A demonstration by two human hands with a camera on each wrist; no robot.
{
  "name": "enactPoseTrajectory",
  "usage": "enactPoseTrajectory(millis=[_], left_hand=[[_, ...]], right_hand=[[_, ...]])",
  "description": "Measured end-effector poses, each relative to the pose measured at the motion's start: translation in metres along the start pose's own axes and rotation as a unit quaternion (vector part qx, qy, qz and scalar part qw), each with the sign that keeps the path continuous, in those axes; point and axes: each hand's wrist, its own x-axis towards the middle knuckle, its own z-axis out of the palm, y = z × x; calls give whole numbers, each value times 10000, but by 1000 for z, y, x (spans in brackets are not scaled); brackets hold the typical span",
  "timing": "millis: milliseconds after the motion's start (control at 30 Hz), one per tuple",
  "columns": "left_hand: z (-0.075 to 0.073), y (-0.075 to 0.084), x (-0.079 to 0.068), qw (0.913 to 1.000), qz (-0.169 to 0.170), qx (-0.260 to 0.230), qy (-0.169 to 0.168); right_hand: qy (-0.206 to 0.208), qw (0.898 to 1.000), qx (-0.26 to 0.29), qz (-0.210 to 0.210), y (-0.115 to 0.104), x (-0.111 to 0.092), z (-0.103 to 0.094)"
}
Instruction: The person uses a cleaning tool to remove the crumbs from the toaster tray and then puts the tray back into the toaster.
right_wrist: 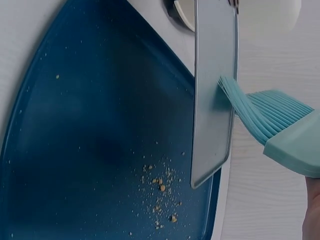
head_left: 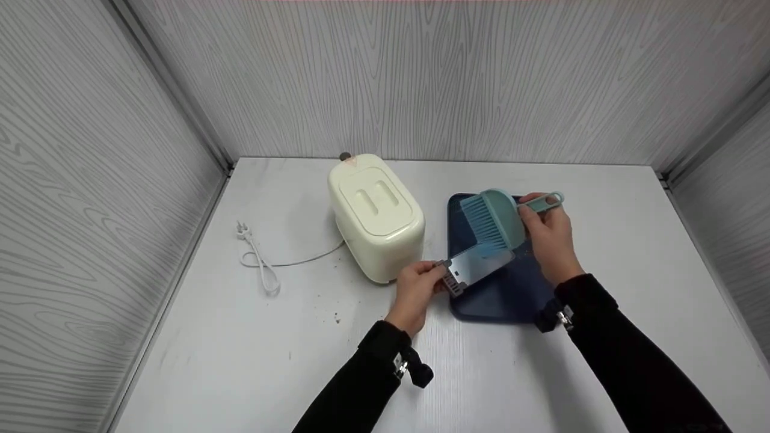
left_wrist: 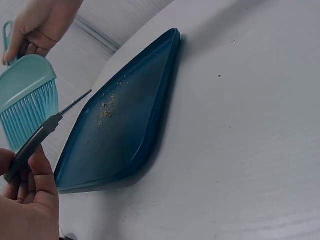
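My left hand (head_left: 415, 294) pinches the grey slotted end of a flat metal crumb tray (head_left: 481, 264), which is tilted above a dark blue tray (head_left: 511, 297). In my right hand (head_left: 550, 240) is the handle of a teal hand brush (head_left: 505, 216). Its bristles (right_wrist: 235, 97) press on the crumb tray's face and bend there, as the right wrist view shows. Crumbs (right_wrist: 162, 187) lie scattered on the blue tray under the crumb tray. In the left wrist view the crumb tray's grey end (left_wrist: 32, 147) shows edge-on between thumb and fingers.
A cream toaster (head_left: 379, 216) with a lid over its top stands left of the blue tray. Its white cord and plug (head_left: 243, 231) lie on the table further left. Small crumbs (head_left: 337, 319) dot the white table in front of the toaster. Grey wood-grain walls enclose the back and sides.
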Motion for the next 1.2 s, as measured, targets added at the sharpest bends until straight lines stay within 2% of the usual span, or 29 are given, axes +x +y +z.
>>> enactPoseTrajectory(millis=[200, 567, 933, 1200], left_hand=[[-1, 0, 1, 10000, -1, 71, 33], [-1, 1, 1, 10000, -47, 41, 27], [-2, -2, 2, 9999, 114, -47, 15], [-2, -1, 2, 9999, 115, -96, 46]], right_hand=[[155, 9998, 51, 66, 5, 1, -6], [501, 9987, -12, -85, 7, -1, -12], [758, 9969, -93, -164, 9, -2, -12], [939, 9952, -85, -252, 2, -3, -9]])
